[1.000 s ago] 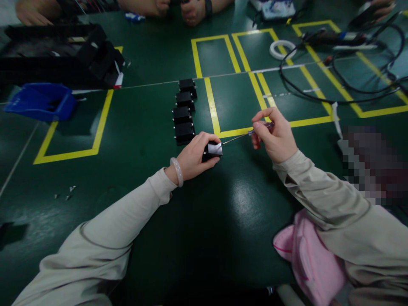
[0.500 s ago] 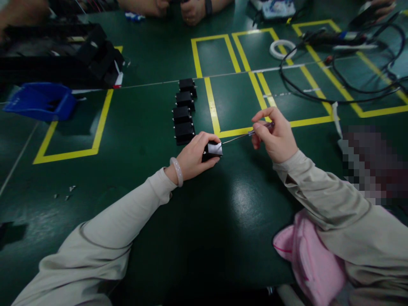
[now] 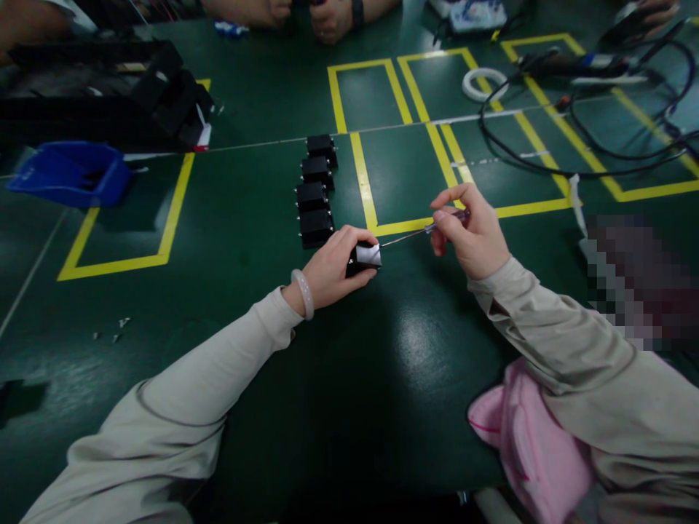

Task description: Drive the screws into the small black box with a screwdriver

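My left hand (image 3: 332, 268) grips a small black box (image 3: 365, 257) with a pale face, pressed down on the green table (image 3: 256, 218). My right hand (image 3: 474, 231) pinches the handle of a thin screwdriver (image 3: 420, 231). Its metal tip touches the box's right side. A row of several like black boxes (image 3: 315, 188) stands just beyond my left hand, beside a yellow tape line.
A blue bin (image 3: 70, 173) and black equipment (image 3: 109, 94) lie at the far left. A white tape roll (image 3: 483, 82) and black cables (image 3: 590, 124) sit at the far right. Other people's hands (image 3: 328, 18) rest at the far edge. Small screws (image 3: 112, 331) lie left; pink cloth (image 3: 527, 444) is on my lap.
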Motion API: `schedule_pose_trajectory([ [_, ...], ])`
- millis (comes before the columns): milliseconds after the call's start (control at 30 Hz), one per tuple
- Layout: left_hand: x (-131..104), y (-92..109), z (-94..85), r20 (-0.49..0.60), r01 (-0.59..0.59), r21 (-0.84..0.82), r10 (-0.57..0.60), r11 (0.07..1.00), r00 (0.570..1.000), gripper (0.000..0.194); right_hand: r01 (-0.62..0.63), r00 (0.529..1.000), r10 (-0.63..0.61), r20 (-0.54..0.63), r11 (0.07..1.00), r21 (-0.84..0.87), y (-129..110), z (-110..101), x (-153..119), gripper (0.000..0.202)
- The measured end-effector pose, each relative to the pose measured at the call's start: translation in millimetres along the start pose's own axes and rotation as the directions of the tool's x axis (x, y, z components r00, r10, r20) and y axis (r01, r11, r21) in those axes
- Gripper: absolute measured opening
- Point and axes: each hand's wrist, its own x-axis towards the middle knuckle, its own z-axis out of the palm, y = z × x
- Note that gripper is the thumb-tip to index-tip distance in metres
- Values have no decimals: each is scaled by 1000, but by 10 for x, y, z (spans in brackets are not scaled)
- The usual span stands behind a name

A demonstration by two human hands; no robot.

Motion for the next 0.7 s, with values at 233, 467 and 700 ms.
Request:
schedule_pose_trajectory([
  [233,-1,8,-6,8,13,4,-13,1000,1000,34,22,1000,-22,-9,1000,18,2,19,2,39],
  [467,-7,-21,11,-6,-9,-3,9,1000,1000,34,-9,1000,10,-23,1000,21,-5,12,1,32],
  [700,-5,-7,1,3,4,-3,-4,1000,1000,34,1,1000,0,-21,999,45,-4,19,5,31],
])
